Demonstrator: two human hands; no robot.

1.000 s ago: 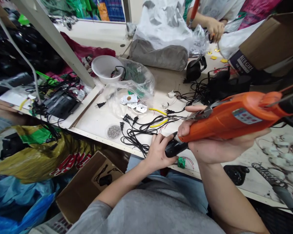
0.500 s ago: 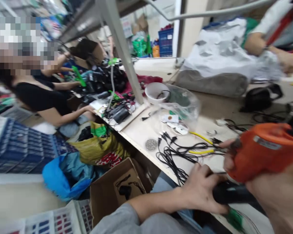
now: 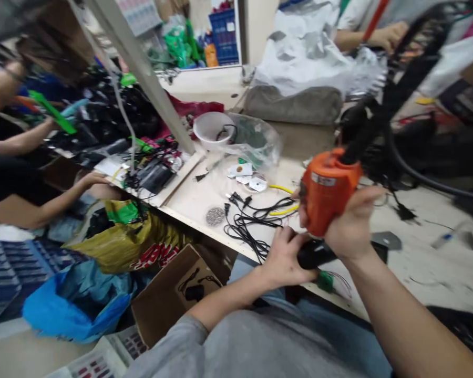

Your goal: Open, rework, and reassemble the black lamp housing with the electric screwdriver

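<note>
Right hand (image 3: 350,231): fingers (image 3: 368,195) closed around the body of an orange power screwdriver (image 3: 327,189), held nose-down and tilted, its black cord (image 3: 398,79) rising toward 1 o'clock. Left hand (image 3: 286,257): fingers (image 3: 289,239) wrapped round a black part (image 3: 315,253), held directly under the screwdriver's nose at the near edge of the surface (image 3: 197,194); whether the bit touches the part cannot be told. Just beside the part, at 5 o'clock: a small green circuit board (image 3: 325,281) with thin red wires, at the surface's edge. At 10 o'clock from the hands, near: a tangle of black cables (image 3: 256,220) with plugs, crossed by yellow wires (image 3: 281,188). Farther at 10 o'clock: a small round dish of screws (image 3: 215,215); beyond it, white boards inside a clear plastic bag (image 3: 260,144), and a white bowl (image 3: 211,126) touching the bag, with a black cable lying in it. At 12 o'clock, far side: a large grey and white sack (image 3: 299,79), with another person's hand (image 3: 386,37) behind it. At 9 o'clock, below the surface: an open cardboard box (image 3: 161,304) holding a black adapter, a yellow printed bag (image 3: 122,241), a blue plastic bag (image 3: 74,304). Far at 9 o'clock: a co-worker's hand (image 3: 89,180) beside a heap of black parts (image 3: 102,115).
</note>
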